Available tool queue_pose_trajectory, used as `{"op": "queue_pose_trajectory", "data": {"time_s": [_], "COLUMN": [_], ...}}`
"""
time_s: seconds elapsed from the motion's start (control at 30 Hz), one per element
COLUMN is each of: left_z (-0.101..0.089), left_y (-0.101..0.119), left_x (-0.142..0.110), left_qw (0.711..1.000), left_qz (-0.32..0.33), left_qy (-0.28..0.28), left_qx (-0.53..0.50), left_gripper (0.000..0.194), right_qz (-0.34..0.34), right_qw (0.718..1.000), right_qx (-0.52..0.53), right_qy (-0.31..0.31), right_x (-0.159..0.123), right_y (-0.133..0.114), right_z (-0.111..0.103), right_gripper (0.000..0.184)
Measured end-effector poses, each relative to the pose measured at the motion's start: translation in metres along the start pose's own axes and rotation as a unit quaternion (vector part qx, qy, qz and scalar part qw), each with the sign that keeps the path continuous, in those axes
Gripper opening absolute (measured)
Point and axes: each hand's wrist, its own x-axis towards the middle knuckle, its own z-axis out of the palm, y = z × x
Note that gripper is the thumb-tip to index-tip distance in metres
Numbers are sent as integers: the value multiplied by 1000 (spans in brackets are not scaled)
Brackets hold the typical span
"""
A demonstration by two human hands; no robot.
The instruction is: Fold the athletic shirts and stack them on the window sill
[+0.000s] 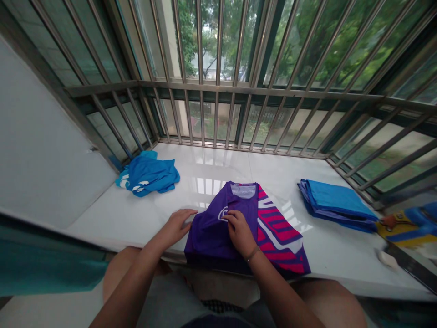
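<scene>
A purple jersey with pink-and-white striped panels [242, 205] lies on the white stone ledge [211, 168], its neck collar pointing away from me and its near left part folded over. My right hand [241, 232] is on the middle of the jersey, with its fingers gathering the purple fabric beside a white logo. My left hand [175, 228] rests at the jersey's left side, fingers spread, its fingertips at the folded edge. A thin bracelet circles my right wrist.
A crumpled blue garment [148, 173] lies at the ledge's far left. A stack of folded blue garments [336, 205] sits to the right, beside a yellow-and-blue garment [409, 228]. Metal window bars [218, 114] run along the far side.
</scene>
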Motion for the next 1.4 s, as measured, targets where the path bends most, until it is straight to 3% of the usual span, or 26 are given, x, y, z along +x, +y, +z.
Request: {"op": "queue_pose_trajectory", "data": {"time_s": [0.13, 0.27, 0.43, 0.67, 0.9, 1.03, 1.1, 1.27, 1.4], "left_z": [5, 6, 10, 8, -3, -2, 0, 1, -1], "left_y": [0, 10, 19, 4, -12, -14, -13, -10, -11], "left_x": [17, 28, 37, 39, 34, 31, 30, 29, 29], "left_qw": [1000, 999, 998, 999, 997, 998, 999, 999, 999], "left_qz": [3, 24, 24, 42, 46, 42, 40, 38, 33], "left_qy": [-5, -38, -50, -19, -20, -15, -11, -10, -11], "left_qx": [9, 1, 17, -27, -58, -41, -29, -11, -5], "left_gripper": [49, 48, 47, 40, 37, 40, 43, 42, 41], "right_qz": [21, 75, 85, 127, 114, 96, 68, 23, -84], "right_qw": [998, 992, 987, 977, 971, 982, 991, 992, 977], "right_qx": [56, 100, 133, 172, 208, 149, 92, -121, -178], "right_qy": [30, 19, 8, 13, -32, -60, -64, 11, -82], "right_x": [1, 0, 0, -1, -3, -1, 0, -9, -23], "right_y": [4, 3, 2, 6, 1, -5, -13, -55, -86], "right_z": [-7, -11, -12, -14, -19, -16, -17, -18, 7], "right_gripper": [33, 33, 32, 35, 50, 37, 40, 36, 32]}}
